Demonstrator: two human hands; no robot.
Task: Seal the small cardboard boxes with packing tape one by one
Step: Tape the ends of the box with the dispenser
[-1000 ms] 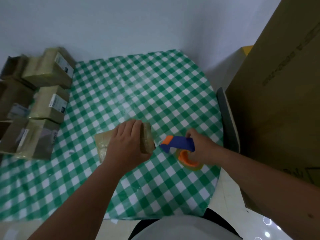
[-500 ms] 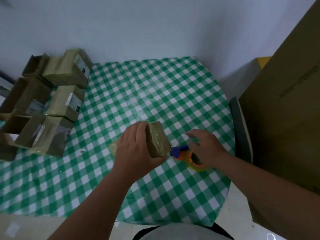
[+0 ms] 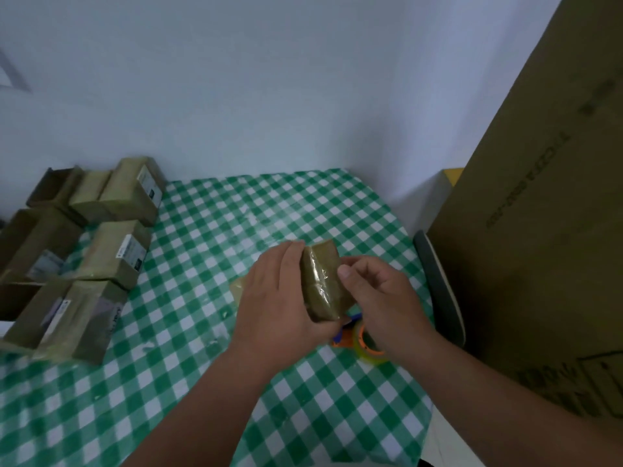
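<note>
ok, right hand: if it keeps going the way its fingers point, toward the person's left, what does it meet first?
The small cardboard box. The right hand already has its thumb on the box's taped face, with the left hand gripping the far side. Finger contact behind the box is hidden.

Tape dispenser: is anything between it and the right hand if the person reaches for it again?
Nothing visible blocks it. The tape dispenser lies on the checked tablecloth directly under the right hand, partly hidden by that hand. Both hands are occupied: the left hand grips the small box and the right pinches its taped end.
</note>
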